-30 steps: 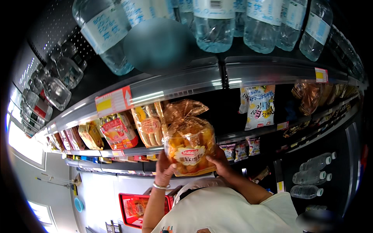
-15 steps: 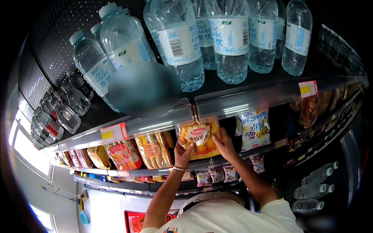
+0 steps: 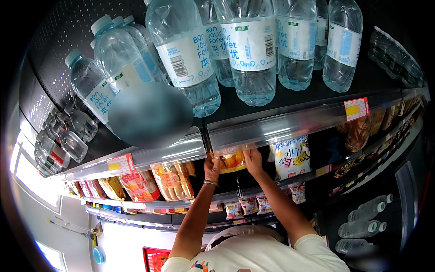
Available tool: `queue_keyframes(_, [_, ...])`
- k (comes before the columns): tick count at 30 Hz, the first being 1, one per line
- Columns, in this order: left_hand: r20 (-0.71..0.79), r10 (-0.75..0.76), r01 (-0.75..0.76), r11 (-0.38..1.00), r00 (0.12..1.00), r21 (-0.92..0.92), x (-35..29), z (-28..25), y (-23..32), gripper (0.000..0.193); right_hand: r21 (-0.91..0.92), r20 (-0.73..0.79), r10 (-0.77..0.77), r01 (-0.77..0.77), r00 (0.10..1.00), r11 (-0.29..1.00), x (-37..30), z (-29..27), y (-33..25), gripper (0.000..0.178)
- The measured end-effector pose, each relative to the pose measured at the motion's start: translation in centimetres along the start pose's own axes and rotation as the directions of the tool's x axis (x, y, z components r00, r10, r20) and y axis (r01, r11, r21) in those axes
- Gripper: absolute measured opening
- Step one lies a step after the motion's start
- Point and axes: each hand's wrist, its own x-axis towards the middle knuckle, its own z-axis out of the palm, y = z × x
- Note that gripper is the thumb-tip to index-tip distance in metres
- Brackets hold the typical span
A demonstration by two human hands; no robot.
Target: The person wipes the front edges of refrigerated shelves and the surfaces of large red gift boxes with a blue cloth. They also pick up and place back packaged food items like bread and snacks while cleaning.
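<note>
Head view, left hand [image 3: 211, 167], right hand [image 3: 253, 159] gripping bread bag [image 3: 232, 162]

A shop: price-tagged shelves [image 3: 290, 124] of water bottles [image 3: 253, 50] and snack bags [image 3: 170, 181].

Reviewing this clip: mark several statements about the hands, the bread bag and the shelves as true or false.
1. Both hands hold the orange clear-plastic bag of bread on the shelf under the bottles. True: left hand, right hand.
2. The large clear plastic water bottles stand on the shelf above the bag. True.
3. The left wrist is bare. False: it wears a thin bracelet.
4. The white snack packet with coloured print hangs left of the hands. False: it is on their right.
</note>
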Motion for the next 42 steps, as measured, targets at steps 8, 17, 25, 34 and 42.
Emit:
queue_keyframes(8, [-0.019, -0.053, 0.053, 0.999, 0.998, 0.006, -1.0, -0.9, 1.1, 0.055, 0.094, 0.182, 0.282, -0.303, 0.942, 0.948, -0.6, -0.2, -2.6, 0.043])
queue_keyframes(17, [0.004, -0.146, 0.143, 0.972, 0.989, 0.185, -1.3, -2.3, 0.8, 0.073, 0.031, 0.007, 0.006, -0.006, 1.0, 0.999, -0.3, 0.2, -0.8, 0.047])
queue_keyframes(25, [0.018, -0.208, 0.206, 0.975, 0.978, 0.084, -3.1, -2.6, 0.6, 0.056, 0.035, -0.058, -0.004, 0.006, 0.998, 0.999, -0.3, 0.2, -0.8, 0.051])
queue_keyframes(34, [-0.078, 0.13, -0.07, 0.85, 0.988, 0.522, -11.5, -4.2, 5.2, 0.068, -0.094, -0.067, -0.05, 0.044, 0.997, 0.995, -0.2, 1.3, 2.0, 0.046])
queue_keyframes(42, [-0.106, -0.188, 0.215, 0.901, 0.976, 0.376, -22.5, -9.9, 14.8, 0.067, -0.032, 0.038, -0.282, 0.283, 0.959, 0.959, -5.1, 1.6, -11.8, 0.079])
